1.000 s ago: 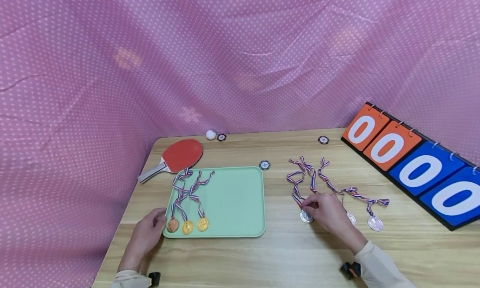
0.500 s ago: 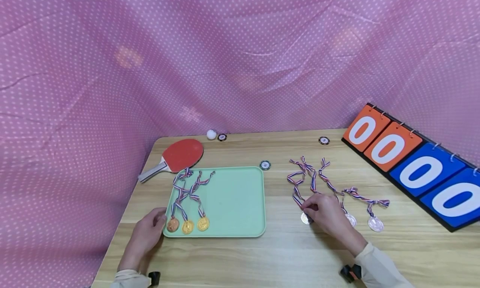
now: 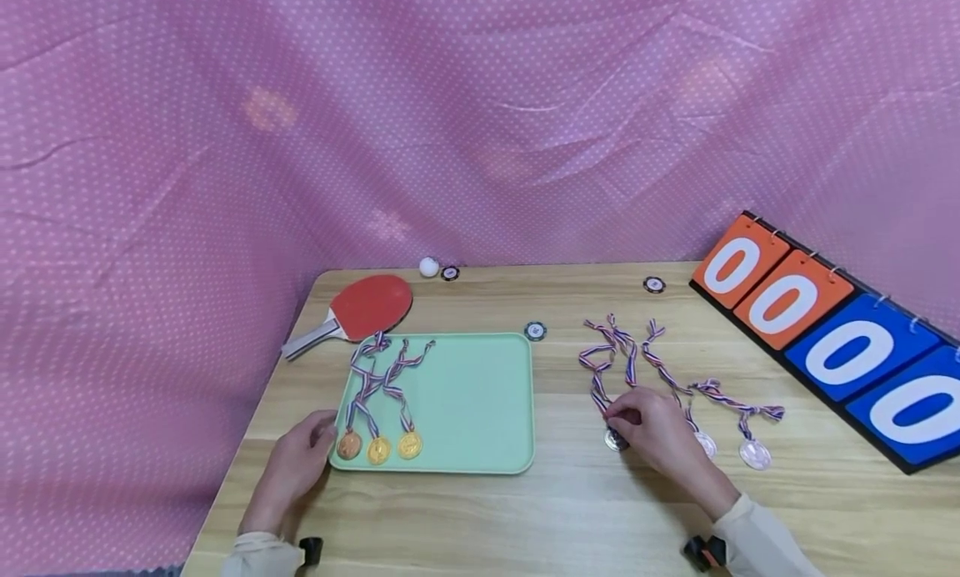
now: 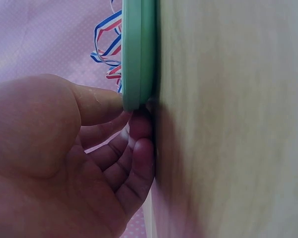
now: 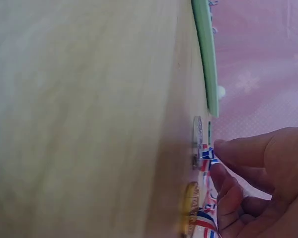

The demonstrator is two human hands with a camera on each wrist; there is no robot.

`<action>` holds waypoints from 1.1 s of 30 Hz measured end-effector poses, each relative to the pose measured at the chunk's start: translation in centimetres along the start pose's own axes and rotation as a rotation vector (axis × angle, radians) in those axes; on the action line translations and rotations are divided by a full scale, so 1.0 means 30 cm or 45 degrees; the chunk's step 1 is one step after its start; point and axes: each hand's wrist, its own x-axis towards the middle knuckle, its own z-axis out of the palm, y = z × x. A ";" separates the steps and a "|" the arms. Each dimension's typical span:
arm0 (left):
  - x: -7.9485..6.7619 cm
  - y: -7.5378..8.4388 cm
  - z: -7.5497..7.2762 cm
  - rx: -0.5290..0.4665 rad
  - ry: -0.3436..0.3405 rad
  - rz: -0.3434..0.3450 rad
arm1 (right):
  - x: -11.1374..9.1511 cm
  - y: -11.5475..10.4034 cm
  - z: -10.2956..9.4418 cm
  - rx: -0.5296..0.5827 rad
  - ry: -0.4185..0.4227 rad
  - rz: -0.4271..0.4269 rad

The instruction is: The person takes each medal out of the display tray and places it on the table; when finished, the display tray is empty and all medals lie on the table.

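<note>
At the left edge of the green tray (image 3: 480, 410), my left hand (image 3: 295, 460) holds the rim, thumb on top and fingers curled beneath in the left wrist view. A bronze medal (image 3: 348, 445) and two gold medals (image 3: 378, 450) lie on the tray with striped ribbons stretched away from me. To the right, my right hand (image 3: 663, 431) pinches the striped ribbon (image 3: 597, 385) just above a silver medal (image 3: 616, 440). The right wrist view shows that silver medal edge-on and a gold-coloured medal (image 5: 190, 210) below it, near the curled fingers. The right hand partly covers these ribbons in the head view.
Two more silver medals (image 3: 754, 454) lie right of the hand. A flip scoreboard (image 3: 817, 335) stands at the right. Behind the tray are a red table tennis bat (image 3: 371, 308), a white ball (image 3: 429, 267) and several poker chips (image 3: 535, 331). A pink dotted curtain (image 3: 480, 143) hangs behind.
The silver medal by my right hand goes from bright to darker, as its tilt shifts slightly. Both hands keep their places; the head view itself has moved a little.
</note>
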 end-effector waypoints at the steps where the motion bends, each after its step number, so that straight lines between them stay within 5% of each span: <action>1: 0.001 0.001 -0.001 -0.003 -0.005 -0.002 | -0.001 -0.005 -0.001 0.011 0.001 0.009; 10: 0.001 0.015 -0.014 -0.012 -0.019 0.019 | 0.044 -0.132 -0.001 0.170 -0.118 0.117; 14: 0.003 0.012 -0.012 -0.018 -0.011 0.025 | 0.085 -0.217 0.037 0.220 -0.158 0.047; 25: 0.001 -0.002 -0.007 -0.039 -0.014 -0.007 | 0.196 -0.467 0.255 0.290 -0.425 -0.166; 33: 0.007 -0.002 -0.008 -0.032 -0.018 -0.024 | 0.224 -0.616 0.417 0.189 -0.442 -0.251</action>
